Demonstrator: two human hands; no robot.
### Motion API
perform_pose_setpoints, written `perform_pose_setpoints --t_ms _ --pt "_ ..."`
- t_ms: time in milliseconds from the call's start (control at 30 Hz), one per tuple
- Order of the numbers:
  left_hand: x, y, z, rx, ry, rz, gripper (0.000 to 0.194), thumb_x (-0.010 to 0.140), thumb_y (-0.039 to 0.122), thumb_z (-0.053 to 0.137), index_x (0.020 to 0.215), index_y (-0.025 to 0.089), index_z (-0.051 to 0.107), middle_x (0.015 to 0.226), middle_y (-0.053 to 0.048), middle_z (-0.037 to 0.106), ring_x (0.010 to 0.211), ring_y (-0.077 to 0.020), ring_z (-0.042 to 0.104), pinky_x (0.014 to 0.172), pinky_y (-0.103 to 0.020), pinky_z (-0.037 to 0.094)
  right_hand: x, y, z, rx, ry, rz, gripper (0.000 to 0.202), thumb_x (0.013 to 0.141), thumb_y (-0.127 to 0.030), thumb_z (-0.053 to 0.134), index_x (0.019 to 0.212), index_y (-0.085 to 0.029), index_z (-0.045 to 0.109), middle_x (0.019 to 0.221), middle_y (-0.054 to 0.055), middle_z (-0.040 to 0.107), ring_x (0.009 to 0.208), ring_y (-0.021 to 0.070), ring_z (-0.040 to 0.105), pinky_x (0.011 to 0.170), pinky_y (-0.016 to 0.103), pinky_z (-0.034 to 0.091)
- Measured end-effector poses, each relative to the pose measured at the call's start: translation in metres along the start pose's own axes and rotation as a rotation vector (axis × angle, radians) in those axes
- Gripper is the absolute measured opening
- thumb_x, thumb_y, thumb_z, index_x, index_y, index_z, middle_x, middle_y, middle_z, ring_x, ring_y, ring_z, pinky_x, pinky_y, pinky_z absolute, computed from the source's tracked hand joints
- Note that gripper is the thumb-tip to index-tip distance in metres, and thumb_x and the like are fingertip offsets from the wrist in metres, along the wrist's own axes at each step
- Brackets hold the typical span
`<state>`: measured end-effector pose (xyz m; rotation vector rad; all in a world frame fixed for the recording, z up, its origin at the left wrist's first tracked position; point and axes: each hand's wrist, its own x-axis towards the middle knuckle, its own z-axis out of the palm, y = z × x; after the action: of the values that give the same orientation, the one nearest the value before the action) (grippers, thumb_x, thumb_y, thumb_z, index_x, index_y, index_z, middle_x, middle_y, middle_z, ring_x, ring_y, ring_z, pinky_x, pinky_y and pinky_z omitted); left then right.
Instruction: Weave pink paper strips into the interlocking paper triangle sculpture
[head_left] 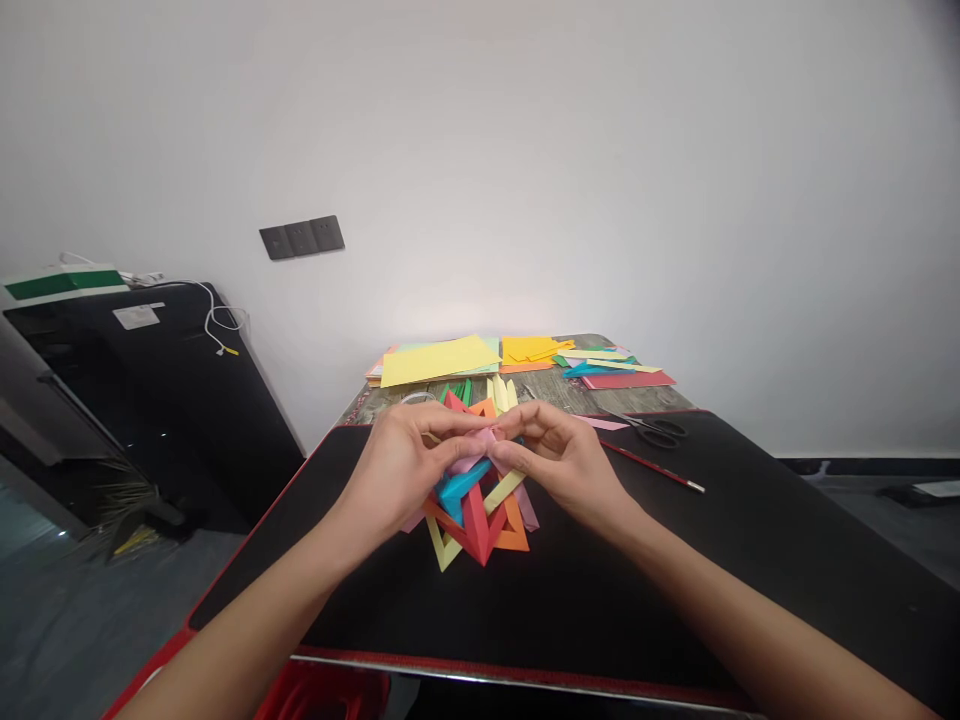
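Note:
A folded paper model [478,510] of interlocked red, orange, blue, yellow and pink strips rests over the black mat [600,620]. At its top, my left hand [405,460] pinches a pink paper piece [469,455] between thumb and fingers. From the other side, my right hand [559,455] pinches the same pink piece, its fingertips touching or nearly touching those of my left hand. The fingers hide part of the model's upper side.
Behind the mat lie yellow sheets [439,360], orange paper [529,350] and mixed coloured strips [615,366]. To the right are black scissors [656,430] and a red pencil [656,466]. A red stool [322,690] stands below the front edge.

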<state>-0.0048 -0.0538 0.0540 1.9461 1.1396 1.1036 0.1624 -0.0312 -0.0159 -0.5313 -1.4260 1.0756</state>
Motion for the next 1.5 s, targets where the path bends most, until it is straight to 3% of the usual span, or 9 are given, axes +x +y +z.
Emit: perform_pose_setpoints --t_ms 133,233,400,633,867,1067,1233,1333,1500 --pt "-0.007 -0.003 0.005 0.126 0.125 0.095 0.017 0.074 0.021 0.071 0.089 0.023 0.078 0.077 -0.003 0.065 0.063 -0.0142 0.062 0.054 -0.025 0.051 0.001 -0.003 0.0 -0.006 -0.031 -0.011 0.025 0.074 -0.026 0.075 0.096 -0.022 0.063 0.083 0.0 0.067 0.08 0.0137 0.065 0.073 0.027 0.052" --pt "-0.012 -0.003 0.008 0.229 0.203 0.137 0.018 0.075 0.019 0.07 0.092 0.02 0.077 0.073 -0.003 0.068 0.065 -0.0157 0.063 0.053 -0.024 0.051 0.0 -0.004 0.003 -0.035 -0.02 -0.004 0.02 0.075 -0.03 0.074 0.092 -0.022 0.067 0.085 0.001 0.068 0.082 0.014 0.065 0.074 0.027 0.053" --pt "-0.023 -0.001 0.007 0.395 0.249 0.216 0.006 0.075 0.019 0.071 0.079 0.019 0.076 0.076 -0.003 0.071 0.069 -0.0182 0.065 0.058 -0.027 0.054 -0.002 -0.012 0.014 -0.081 0.04 0.03 0.021 0.068 -0.03 0.079 0.083 -0.019 0.07 0.079 0.002 0.071 0.077 0.0156 0.067 0.072 0.029 0.056" --pt "-0.026 -0.001 0.0 0.302 0.241 0.165 0.009 0.079 0.022 0.068 0.078 0.021 0.076 0.08 -0.003 0.069 0.07 -0.017 0.065 0.066 -0.03 0.055 -0.003 -0.026 0.021 -0.229 0.029 0.015 0.016 0.072 -0.032 0.075 0.081 -0.02 0.072 0.082 0.005 0.075 0.076 0.0185 0.069 0.068 0.033 0.056" --pt "-0.031 -0.006 0.002 0.31 0.263 0.171 0.012 0.08 0.026 0.068 0.083 0.018 0.076 0.079 -0.004 0.07 0.073 -0.0185 0.064 0.065 -0.031 0.051 0.001 -0.034 0.013 -0.283 -0.156 0.038 0.019 0.075 -0.027 0.071 0.093 -0.021 0.073 0.088 0.004 0.075 0.084 0.0188 0.07 0.077 0.034 0.056" --pt "-0.02 -0.005 0.005 0.33 0.319 0.15 0.009 0.079 0.023 0.067 0.078 0.018 0.074 0.076 -0.003 0.071 0.07 -0.0175 0.063 0.064 -0.03 0.048 0.008 -0.036 0.014 -0.195 -0.086 0.16 0.027 0.063 -0.024 0.08 0.088 -0.019 0.071 0.076 0.003 0.076 0.076 0.0206 0.073 0.065 0.032 0.059" --pt "0.0 0.009 -0.008 0.321 0.218 0.044 0.009 0.074 0.018 0.067 0.067 0.018 0.074 0.068 -0.003 0.073 0.066 -0.0182 0.064 0.062 -0.029 0.048 0.017 -0.038 0.022 -0.201 0.013 0.212 0.028 0.056 -0.02 0.084 0.08 -0.018 0.069 0.072 0.004 0.076 0.073 0.0226 0.073 0.059 0.031 0.059" --pt "0.006 0.012 -0.017 0.228 0.157 -0.015 0.007 0.071 0.018 0.068 0.067 0.017 0.074 0.07 -0.004 0.074 0.067 -0.0195 0.067 0.064 -0.03 0.052 0.02 -0.036 0.031 -0.257 0.062 0.188 0.025 0.059 -0.018 0.081 0.08 -0.018 0.068 0.069 0.004 0.075 0.07 0.023 0.073 0.054 0.03 0.057" --pt "0.0 0.008 -0.026 0.229 0.185 -0.02 0.007 0.068 0.022 0.071 0.068 0.015 0.073 0.069 -0.004 0.073 0.066 -0.0188 0.067 0.062 -0.028 0.051 0.016 -0.028 0.044 -0.317 0.072 0.079 0.018 0.064 -0.017 0.077 0.079 -0.019 0.067 0.075 0.005 0.075 0.071 0.022 0.073 0.059 0.032 0.058"
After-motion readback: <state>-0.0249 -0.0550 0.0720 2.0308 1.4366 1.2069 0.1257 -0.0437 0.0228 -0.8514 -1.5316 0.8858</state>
